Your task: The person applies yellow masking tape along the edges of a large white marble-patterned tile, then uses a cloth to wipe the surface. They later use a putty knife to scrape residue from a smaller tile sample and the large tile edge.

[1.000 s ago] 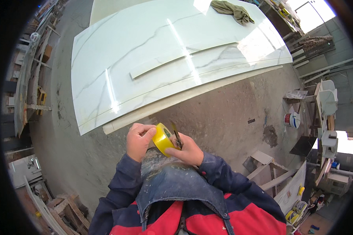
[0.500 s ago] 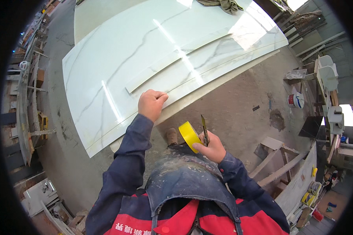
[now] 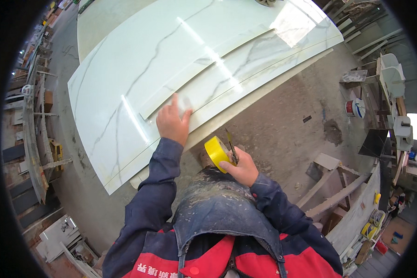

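A large white marble-look slab [image 3: 120, 78] with grey veins and a glossy face lies in front of me. A long narrow strip [image 3: 162, 101] of the same look rests on it. My left hand [image 3: 173, 121] is over the slab's near edge, fingers stretched toward the strip's near end, holding nothing. Whether its fingertips touch the surface I cannot tell. Close to my body, my right hand [image 3: 244, 169] holds a yellow tape roll [image 3: 213, 152] together with a slim knife [image 3: 230, 139], its blade pointing up and away.
A pale board edge [image 3: 217, 127] shows beneath the slab's near side. On the right are a white bucket [image 3: 355, 108], a dark tile [image 3: 373, 142] and a wooden frame [image 3: 326, 192]. Racks of scrap [image 3: 37, 139] line the left. Cloth [image 3: 266, 2] lies at the slab's far edge.
My left hand has moved slightly left and opened from a closed pinch, fingers now stretched forward. My right hand, with the tape roll and knife, has shifted a little left and up.
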The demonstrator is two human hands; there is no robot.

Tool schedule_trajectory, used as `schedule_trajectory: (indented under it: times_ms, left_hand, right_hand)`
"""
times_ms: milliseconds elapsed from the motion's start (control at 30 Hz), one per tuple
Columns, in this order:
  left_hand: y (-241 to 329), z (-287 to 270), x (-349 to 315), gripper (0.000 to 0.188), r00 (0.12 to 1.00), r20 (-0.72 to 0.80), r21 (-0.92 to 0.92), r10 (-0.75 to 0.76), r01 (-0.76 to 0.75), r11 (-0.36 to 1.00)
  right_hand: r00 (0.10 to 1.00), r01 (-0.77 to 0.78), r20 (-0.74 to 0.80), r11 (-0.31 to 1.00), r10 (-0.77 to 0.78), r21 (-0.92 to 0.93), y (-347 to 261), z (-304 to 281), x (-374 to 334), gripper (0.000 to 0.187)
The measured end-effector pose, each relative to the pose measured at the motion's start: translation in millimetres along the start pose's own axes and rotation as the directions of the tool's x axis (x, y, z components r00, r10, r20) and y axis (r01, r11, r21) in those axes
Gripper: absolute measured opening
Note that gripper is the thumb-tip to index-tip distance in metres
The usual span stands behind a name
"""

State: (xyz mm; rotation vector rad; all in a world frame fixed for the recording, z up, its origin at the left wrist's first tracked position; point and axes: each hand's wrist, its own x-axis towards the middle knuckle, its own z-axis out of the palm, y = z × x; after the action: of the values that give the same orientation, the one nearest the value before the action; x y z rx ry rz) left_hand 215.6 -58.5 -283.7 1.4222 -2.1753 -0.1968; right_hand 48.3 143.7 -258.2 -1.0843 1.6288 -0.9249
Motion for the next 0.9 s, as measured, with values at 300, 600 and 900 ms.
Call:
schedule_trajectory:
  times_ms: [300, 600, 900]
  left_hand:
    - [11, -1, 6, 0.048, 0.934, -0.107, 0.086, 0.34, -0.332, 0.939]
    - [34, 39, 66, 0.05, 0.836, 0.228, 0.119, 0.498, -0.532, 0.838]
    - [20, 45, 97, 0.043, 0.841, 0.215, 0.303, 0.496, -0.54, 0.785]
  right_hand:
    - [0.997, 0.032, 0.073, 0.999, -0.035, 0.041, 24, 2, 12, 0.035]
    - [0.995, 0.028, 0.089, 0.992, -0.039, 0.123, 33, 1, 7, 0.036]
    - [0.994, 0.008, 0.105, 0.993, -0.02, 0.116, 28, -4, 4, 0.035]
